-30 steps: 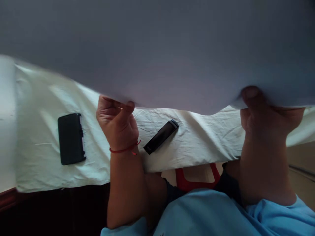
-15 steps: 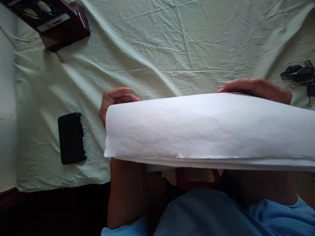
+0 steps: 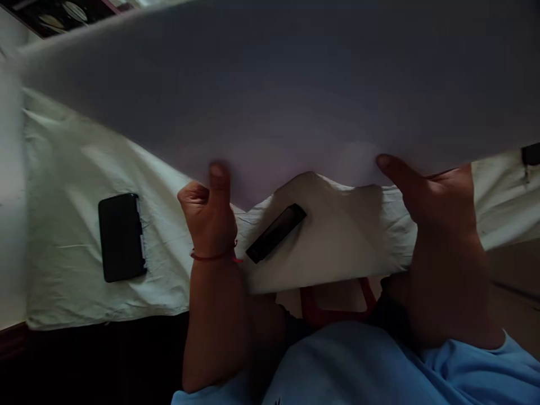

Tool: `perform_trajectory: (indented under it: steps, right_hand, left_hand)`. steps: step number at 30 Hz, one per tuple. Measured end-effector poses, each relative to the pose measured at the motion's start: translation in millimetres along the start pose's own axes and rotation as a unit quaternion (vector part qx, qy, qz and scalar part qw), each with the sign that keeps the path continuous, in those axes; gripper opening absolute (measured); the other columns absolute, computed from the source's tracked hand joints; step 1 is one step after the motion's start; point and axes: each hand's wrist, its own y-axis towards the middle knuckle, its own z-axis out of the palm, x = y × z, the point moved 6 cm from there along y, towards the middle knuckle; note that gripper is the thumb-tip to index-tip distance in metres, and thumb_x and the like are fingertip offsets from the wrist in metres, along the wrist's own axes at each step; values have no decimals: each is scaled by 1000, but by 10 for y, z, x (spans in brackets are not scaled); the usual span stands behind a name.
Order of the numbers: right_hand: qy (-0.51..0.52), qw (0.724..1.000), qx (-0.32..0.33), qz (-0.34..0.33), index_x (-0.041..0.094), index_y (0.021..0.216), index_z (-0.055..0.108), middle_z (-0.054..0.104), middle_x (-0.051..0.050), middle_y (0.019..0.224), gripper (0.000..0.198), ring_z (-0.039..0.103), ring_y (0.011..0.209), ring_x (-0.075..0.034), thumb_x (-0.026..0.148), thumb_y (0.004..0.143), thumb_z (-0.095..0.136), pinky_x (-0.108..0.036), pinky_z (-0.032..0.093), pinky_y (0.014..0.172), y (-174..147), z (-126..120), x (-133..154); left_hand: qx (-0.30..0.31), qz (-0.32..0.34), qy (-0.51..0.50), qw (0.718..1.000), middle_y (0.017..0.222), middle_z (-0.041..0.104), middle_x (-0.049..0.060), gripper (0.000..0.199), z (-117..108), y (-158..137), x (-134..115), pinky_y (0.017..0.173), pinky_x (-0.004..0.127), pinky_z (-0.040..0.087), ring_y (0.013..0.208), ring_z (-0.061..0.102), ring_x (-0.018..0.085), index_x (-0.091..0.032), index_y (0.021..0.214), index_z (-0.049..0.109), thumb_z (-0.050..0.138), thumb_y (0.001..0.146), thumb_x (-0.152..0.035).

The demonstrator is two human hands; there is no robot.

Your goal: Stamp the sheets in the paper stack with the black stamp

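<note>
Sheet: a broad sheet (image 3: pixel 287 95), greyish in this dim light, fills most of the top half of the frame, its lower edge wavy and dipping to a point left of centre.
Left hand: the left hand (image 3: pixel 210 208), left of centre, grips that lower edge, thumb laid on the near face; the fingertips behind I can't make out.
Right hand: the right hand (image 3: pixel 436 191), right of centre, pinches the same edge, thumb pointing up and left over it, other fingers mostly hidden.
Wrist: a red string (image 3: pixel 213 256) circles the left one.
Between the forearms: a slim black object (image 3: pixel 276 233) lies slantwise on the pale cloth (image 3: pixel 59 281).
Left of frame: a black phone-like slab (image 3: pixel 122 237) lies flat.
Upper left corner: a dark box (image 3: pixel 63 17), partly covered by the sheet.
Right edge: a small dark item (image 3: pixel 532 154), cut off.
Bottom: blue shirt (image 3: pixel 350 365), red stool (image 3: pixel 310 309) just above.
</note>
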Motion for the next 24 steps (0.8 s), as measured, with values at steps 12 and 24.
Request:
perform_trajectory:
  steps: [12,24]
  right_hand:
    - [-111,989,30,-88,27,100,86,82,2,100,39,81,109,-27,44,72,109,-54,64,127,-50,-27,131]
    - [-115,993,-16,-10,29,93,81,80,-1,107,37,72,144,-34,31,70,109,-55,51,142,-44,-93,8]
  left_hand:
    - [-73,135,59,986,118,84,1,39,-167,29,53,144,55,43,144,71,33,-31,98,77,105,75,-46]
    - [-17,85,119,989,108,82,6,32,-97,93,120,143,52,45,135,75,34,-28,86,79,104,82,-47]
